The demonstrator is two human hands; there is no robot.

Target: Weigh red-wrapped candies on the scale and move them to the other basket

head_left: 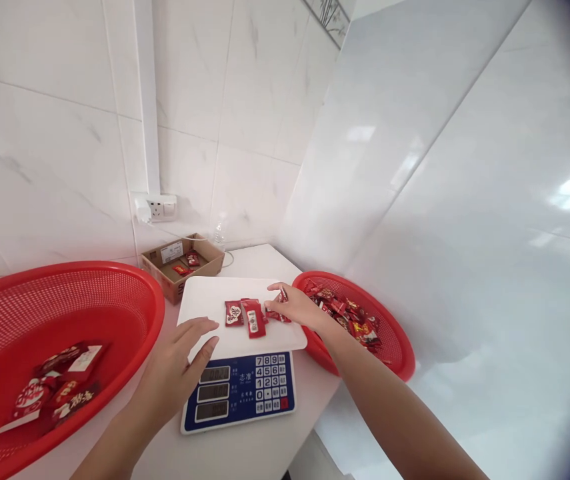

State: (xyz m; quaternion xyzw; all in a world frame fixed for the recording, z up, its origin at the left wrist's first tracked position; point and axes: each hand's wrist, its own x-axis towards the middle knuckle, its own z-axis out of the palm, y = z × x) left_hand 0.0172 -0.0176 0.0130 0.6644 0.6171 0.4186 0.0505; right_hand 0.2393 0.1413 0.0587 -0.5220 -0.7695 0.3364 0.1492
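Note:
A blue digital scale (239, 393) with a white weighing tray (205, 300) stands in front of me on the white counter. Several red candy packets (245, 315) lie on the tray. My right hand (295, 308) rests at the tray's right edge, fingers pinched on red candy packets (281, 308). My left hand (177, 367) lies with fingers stretched out over the tray's front left edge, holding nothing.
A red mesh basket (395, 333) with many red candies sits at the right. A larger red basket (65, 293) with a few red packs is at the left. A cardboard box (185, 263) and a clear bottle (219, 235) stand by the tiled wall with a socket (159, 208).

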